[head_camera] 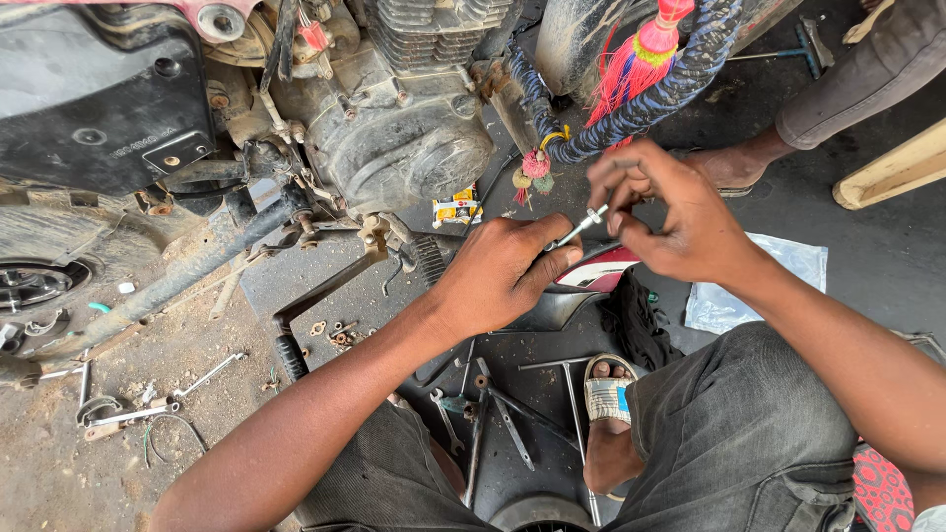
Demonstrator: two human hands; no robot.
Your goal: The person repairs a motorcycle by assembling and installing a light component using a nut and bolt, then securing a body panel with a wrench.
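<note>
Head view, looking down on two bare hands at work beside a motorcycle engine [394, 128].

The left hand [498, 271] is curled into a loose fist below and right of the engine, thumb and forefinger pinched on the lower end of a slim metal rod [581, 226]. The right hand [665, 212] sits further right of the engine, fingers narrowed to a pinch on the rod's upper end. The rod is thus held between both hands, clear of the ground. Its long axis runs on a diagonal, low end toward the left hand, high end toward the right hand. Neither hand is nearer; each holds one end. Whether the rod is a bolt, a cable fitting or a small tool cannot be told, since the fingers cover most of it.

Just right of the engine hangs a blue braided cord [631, 113] with a pink and yellow tassel [641, 49]. Below the engine, on the dusty floor, lie spanners [212, 374] and loose nuts. Below the hands rests the person's sandalled foot [609, 394]. Well right of the engine lies a clear plastic bag [778, 266], and another person's foot [729, 167] shows beyond the right hand.
</note>
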